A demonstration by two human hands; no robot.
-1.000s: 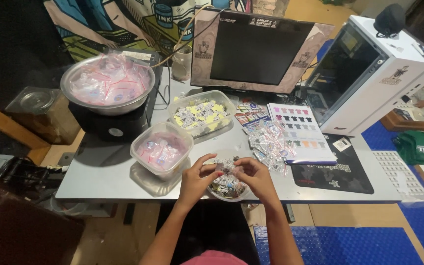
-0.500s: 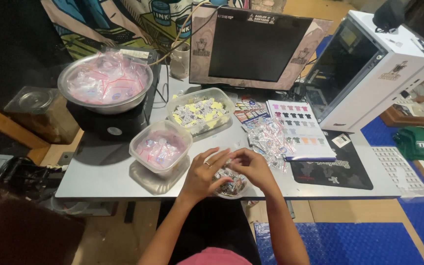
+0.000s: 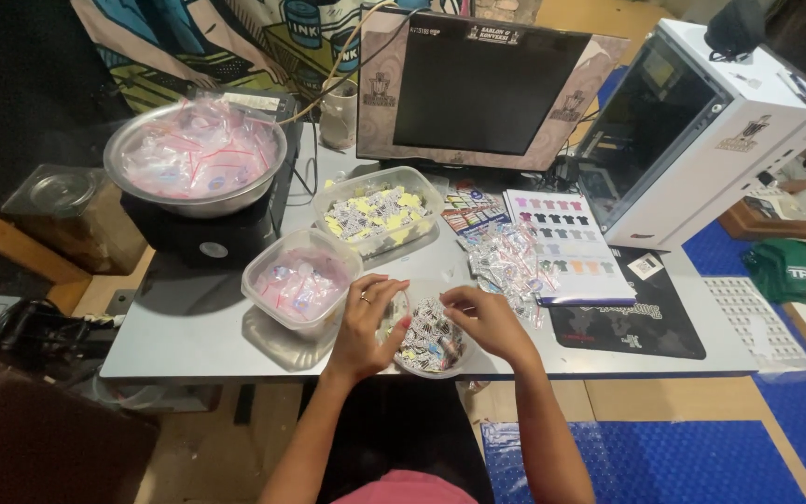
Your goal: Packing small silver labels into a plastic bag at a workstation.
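A small clear bowl [image 3: 433,359] of little black-and-white pieces sits at the table's near edge. My left hand [image 3: 364,325] curls over its left rim, a ring on one finger, and seems to pinch a small clear bag [image 3: 400,313]. From the right, my right hand [image 3: 485,319] comes in with its fingertips pinched together just above the pieces. Anything between those fingertips is too small to make out.
A plastic tub of pink bags [image 3: 298,278] stands left of the bowl, and a tub of yellow pieces [image 3: 380,213] behind it. Further out are a metal basin of bags [image 3: 196,159], a pile of clear bags [image 3: 506,257], a colour chart [image 3: 566,243], a monitor [image 3: 482,89] and a white machine [image 3: 701,131].
Both hands stay over the small bowl. The fingers have shifted a little, and the hands are slightly further apart than before.
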